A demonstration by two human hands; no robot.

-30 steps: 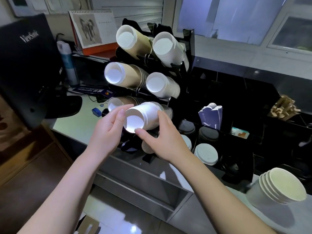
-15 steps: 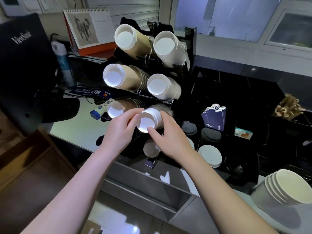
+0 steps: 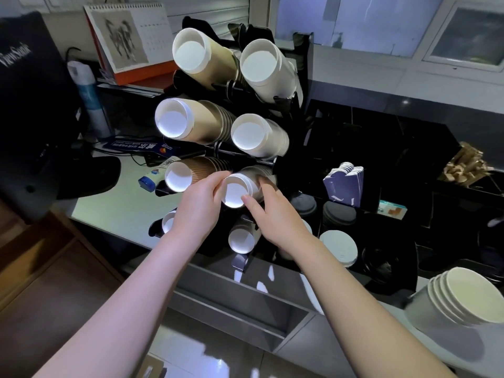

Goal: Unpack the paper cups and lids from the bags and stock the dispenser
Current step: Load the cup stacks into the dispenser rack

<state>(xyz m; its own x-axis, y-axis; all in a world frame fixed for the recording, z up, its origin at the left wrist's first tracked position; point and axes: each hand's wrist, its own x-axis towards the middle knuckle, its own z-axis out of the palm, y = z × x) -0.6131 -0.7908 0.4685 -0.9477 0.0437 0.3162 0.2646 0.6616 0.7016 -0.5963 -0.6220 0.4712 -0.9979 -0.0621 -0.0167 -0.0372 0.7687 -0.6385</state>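
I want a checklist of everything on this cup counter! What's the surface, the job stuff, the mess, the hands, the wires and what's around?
Surface: pale counter, black lid tray on the right.
Job's things: black dispenser holding angled cup stacks; white cup stack in the third row; white lids; bowl stack.
Clutter: small tube, spray can, blue sleeves.
Hands: left hand and right hand both grip the white cup stack.
Cables: black cable by the monitor.
Surroundings: monitor, calendar, window.
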